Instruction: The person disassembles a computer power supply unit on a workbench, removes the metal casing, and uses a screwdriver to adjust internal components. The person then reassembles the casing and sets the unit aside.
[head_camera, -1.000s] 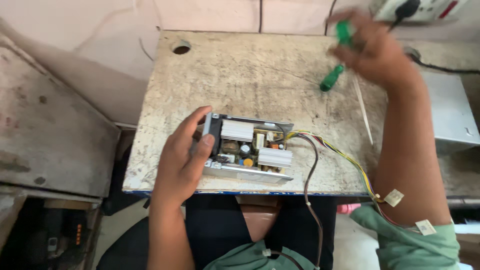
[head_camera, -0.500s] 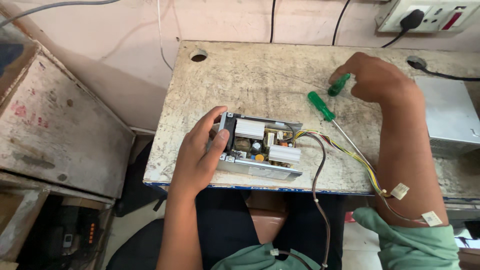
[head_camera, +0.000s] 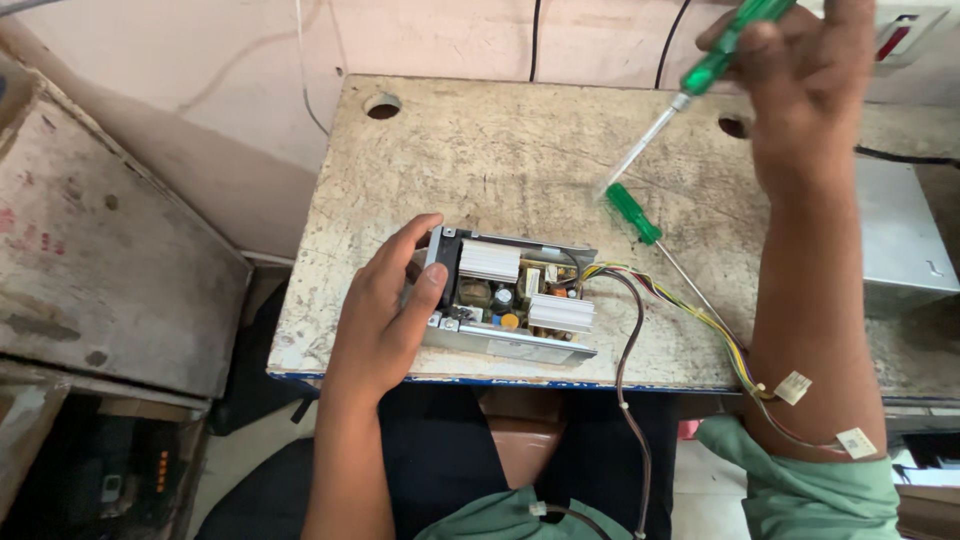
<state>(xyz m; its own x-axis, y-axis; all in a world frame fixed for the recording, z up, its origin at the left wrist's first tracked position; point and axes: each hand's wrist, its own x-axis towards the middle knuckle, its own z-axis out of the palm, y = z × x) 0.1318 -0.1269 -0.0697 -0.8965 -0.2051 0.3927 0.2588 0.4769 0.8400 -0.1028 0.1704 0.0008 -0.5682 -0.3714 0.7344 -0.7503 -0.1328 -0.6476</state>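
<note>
Left hand (head_camera: 385, 310) curled low, gripping; right hand (head_camera: 800, 75) raised, fingers closed

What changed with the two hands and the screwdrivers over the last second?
The right hand went down to the table among the green tools and has now lifted one green screwdriver up off it, tip pointing down-left. A second green screwdriver lies on the table. The left hand stayed clasped on the left end of the open power supply board, wires trailing right.

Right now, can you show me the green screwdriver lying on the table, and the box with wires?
green screwdriver on the table (head_camera: 632, 213), head view, on its green handle.
open power supply box (head_camera: 520, 300), head view, on its circuit board.
</note>
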